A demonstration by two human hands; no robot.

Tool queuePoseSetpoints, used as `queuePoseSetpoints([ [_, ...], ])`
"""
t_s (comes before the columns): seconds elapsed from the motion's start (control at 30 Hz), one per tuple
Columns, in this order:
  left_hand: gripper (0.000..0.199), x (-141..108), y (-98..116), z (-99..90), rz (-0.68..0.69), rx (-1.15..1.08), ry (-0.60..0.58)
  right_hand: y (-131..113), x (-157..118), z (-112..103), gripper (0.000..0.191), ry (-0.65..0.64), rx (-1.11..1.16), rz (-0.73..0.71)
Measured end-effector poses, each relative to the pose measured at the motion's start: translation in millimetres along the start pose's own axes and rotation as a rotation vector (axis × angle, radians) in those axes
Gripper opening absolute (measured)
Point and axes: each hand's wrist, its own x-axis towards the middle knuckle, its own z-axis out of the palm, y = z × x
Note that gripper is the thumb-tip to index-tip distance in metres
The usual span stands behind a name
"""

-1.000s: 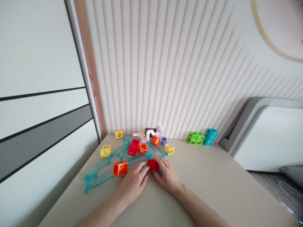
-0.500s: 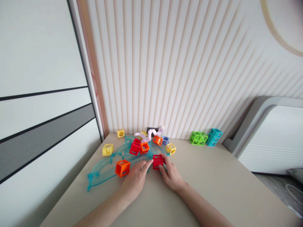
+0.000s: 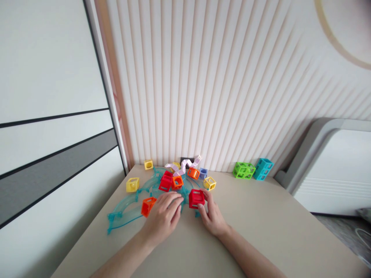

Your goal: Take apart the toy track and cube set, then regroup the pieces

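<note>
My right hand [image 3: 213, 215] grips a red open-frame cube block [image 3: 196, 198] between thumb and fingers at its right side. Left of that block, apart from it, my left hand [image 3: 165, 212] hovers over translucent teal track pieces [image 3: 123, 216], fingers loosely bent and holding nothing that I can see. An orange cube block [image 3: 148, 206] sits just beside the left hand, partly covered by it. Behind the hands, another red block [image 3: 166, 181] leans next to an orange cube block [image 3: 177, 182] on the teal pieces.
Yellow cubes [image 3: 132, 185] stand at the left, with another yellow cube [image 3: 209, 183] right of the pile. A lilac zigzag piece [image 3: 184, 166] lies across the back. Green blocks [image 3: 244, 170] and teal blocks [image 3: 263, 168] stand by the ribbed wall [image 3: 208, 96].
The red block in my right hand has moved slightly right and tilted. My left hand has drawn back from it to the left, now partly covering the orange cube.
</note>
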Motion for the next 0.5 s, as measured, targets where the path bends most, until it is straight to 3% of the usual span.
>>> queuePoseSetpoints([
  [0.13,0.028,16,-31,-13.2,-0.181,0.163,0.054,-4,0,-3,0.041,-0.019,-0.014,-0.027],
  [0.27,0.042,18,-59,-5.5,-0.345,0.297,-0.044,-9,2,-6,0.043,-0.043,-0.03,-0.061],
  [0.37,0.048,14,-62,4.0,-0.386,0.315,-0.121,-12,3,-8,0.045,-0.068,-0.024,-0.087],
  [0.5,0.049,11,-57,9.7,-0.358,0.293,-0.103,-13,3,-9,0.045,-0.08,-0.023,-0.106],
])
